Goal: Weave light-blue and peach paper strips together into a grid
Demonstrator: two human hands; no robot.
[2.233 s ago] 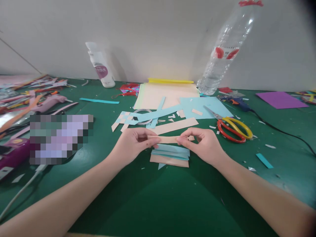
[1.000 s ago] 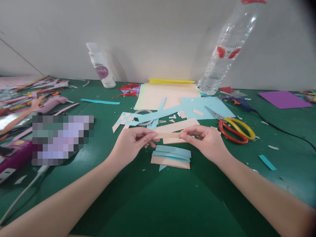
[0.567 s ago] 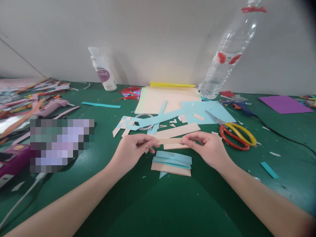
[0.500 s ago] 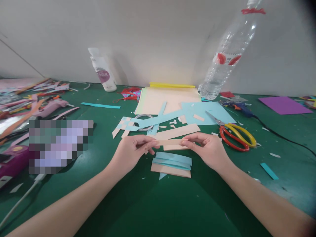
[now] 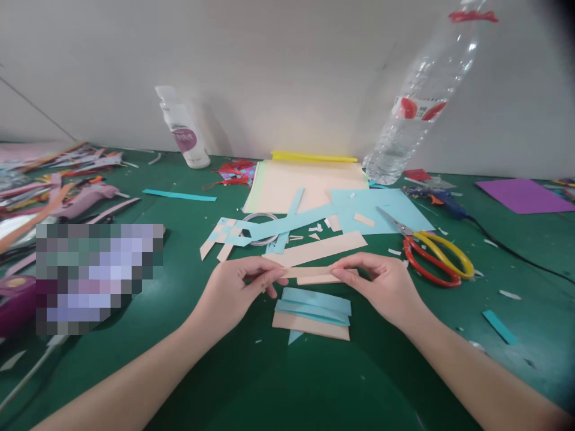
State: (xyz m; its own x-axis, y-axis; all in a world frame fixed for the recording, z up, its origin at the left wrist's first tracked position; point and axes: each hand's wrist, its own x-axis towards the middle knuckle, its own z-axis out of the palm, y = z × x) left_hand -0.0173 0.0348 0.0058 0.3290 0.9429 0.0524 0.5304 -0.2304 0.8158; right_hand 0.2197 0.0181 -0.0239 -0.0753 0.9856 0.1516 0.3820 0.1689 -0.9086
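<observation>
Between my hands stretches a peach paper strip [image 5: 309, 272], held level just above the table. My left hand [image 5: 242, 288] pinches its left end with thumb and fingers. The right end is pinched by my right hand [image 5: 376, 280]. Directly below the strip lie folded blue paper strips [image 5: 317, 301] on a peach folded strip [image 5: 309, 325]. Behind it rests a longer peach strip [image 5: 321, 246], and another peach piece is partly covered by the held strip. A woven blue-and-peach paper piece [image 5: 227, 232] lies beyond my left hand, with a long blue strip [image 5: 287, 221] reaching right from it.
Scissors [image 5: 431, 251] with red and yellow handles lie beyond my right hand, on blue paper [image 5: 386, 206]. A clear bottle [image 5: 417, 114] and a white bottle [image 5: 184, 134] stand near the wall. Paper sheets [image 5: 309, 182], a glue gun [image 5: 444, 200] and cluttered strips [image 5: 72, 161] lie around.
The whole view has shifted slightly, so table items sit a little lower. Both hands still hold the peach strip, which now shows a narrower face.
</observation>
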